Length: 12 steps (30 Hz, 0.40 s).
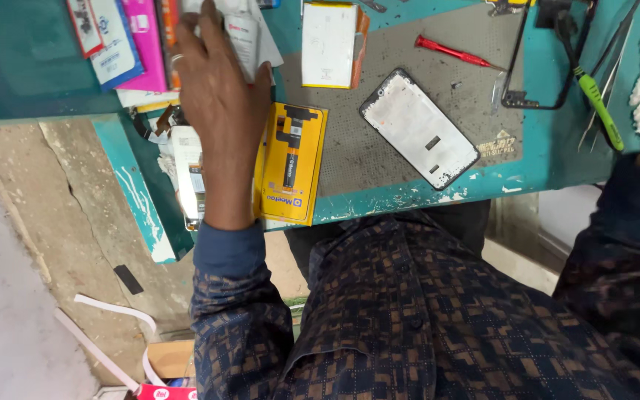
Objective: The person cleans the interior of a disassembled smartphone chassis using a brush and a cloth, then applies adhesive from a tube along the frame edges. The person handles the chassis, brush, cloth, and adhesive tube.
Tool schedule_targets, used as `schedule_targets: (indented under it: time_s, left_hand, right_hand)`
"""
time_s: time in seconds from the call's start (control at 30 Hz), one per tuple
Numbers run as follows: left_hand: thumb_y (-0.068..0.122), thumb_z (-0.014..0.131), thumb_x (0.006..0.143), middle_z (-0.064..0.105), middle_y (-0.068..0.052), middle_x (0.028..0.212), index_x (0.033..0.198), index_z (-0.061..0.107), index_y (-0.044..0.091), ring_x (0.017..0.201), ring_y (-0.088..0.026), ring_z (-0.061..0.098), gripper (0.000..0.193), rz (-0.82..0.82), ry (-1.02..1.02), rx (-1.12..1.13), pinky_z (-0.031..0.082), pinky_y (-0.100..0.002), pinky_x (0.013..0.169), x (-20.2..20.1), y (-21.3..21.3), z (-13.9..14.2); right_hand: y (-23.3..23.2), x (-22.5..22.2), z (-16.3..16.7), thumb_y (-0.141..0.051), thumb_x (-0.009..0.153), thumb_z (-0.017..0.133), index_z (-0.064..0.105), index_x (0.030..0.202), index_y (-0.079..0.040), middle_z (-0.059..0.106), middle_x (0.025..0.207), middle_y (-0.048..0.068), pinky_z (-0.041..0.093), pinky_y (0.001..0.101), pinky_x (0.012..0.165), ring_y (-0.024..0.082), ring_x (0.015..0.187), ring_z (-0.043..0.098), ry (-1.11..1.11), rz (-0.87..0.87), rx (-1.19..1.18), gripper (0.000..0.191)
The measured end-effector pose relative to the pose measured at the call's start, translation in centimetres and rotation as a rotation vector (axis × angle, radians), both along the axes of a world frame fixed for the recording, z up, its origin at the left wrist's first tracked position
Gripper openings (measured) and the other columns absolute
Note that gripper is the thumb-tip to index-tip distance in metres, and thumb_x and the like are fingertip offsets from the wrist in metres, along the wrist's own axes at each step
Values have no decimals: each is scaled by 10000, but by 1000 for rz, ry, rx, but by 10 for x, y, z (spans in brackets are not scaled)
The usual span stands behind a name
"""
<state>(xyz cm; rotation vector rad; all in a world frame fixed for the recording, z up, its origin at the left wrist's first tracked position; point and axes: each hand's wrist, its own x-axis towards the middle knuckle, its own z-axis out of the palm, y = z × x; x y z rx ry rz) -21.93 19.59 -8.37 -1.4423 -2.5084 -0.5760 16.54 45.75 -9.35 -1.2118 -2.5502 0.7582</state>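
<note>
A white flat packet (250,33) is gripped near the top edge of the view by the left hand (220,100), whose fingers are closed around its left side; the packet's long axis runs roughly from upper left to lower right, its lower corner pointing toward the grey work mat (409,111). It is held over a pile of pink, blue and white packets (124,41) at the far left of the teal bench (550,148). Just beside the wrist, a yellow blister card (292,163) with a dark part is laid upright near the bench's front edge. On the mat a phone frame (418,127) is set diagonally, with a red screwdriver (457,52) and a white boxed battery (331,44) beyond it. Only the right forearm is seen at the right edge; its hand is out of view. Below the bench, a cracked concrete floor (46,222) is seen.
</note>
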Motion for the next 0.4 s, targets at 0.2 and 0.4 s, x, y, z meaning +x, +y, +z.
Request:
schedule_targets:
  time_s: [0.2, 0.4]
  left_hand:
    - [161, 906, 929, 499, -208, 1393, 1465, 452, 37, 1253, -425, 570, 714, -171, -33, 46, 500, -480, 996, 16, -10, 36]
    - [135, 848, 977, 675, -230, 985, 1091, 655, 34, 951, -446, 633, 246, -385, -75, 79, 469, -529, 806, 22, 29, 26]
  right_hand:
    - [-37, 47, -22, -201, 1124, 646, 627, 1201, 15, 556, 1006, 87, 442, 304, 793, 184, 890, 519, 226, -188, -21, 230]
    - [-136, 56, -83, -332, 1067, 728, 602, 1106, 13, 582, 1050, 127, 557, 381, 829, 264, 974, 603, 846, -250, 148, 369]
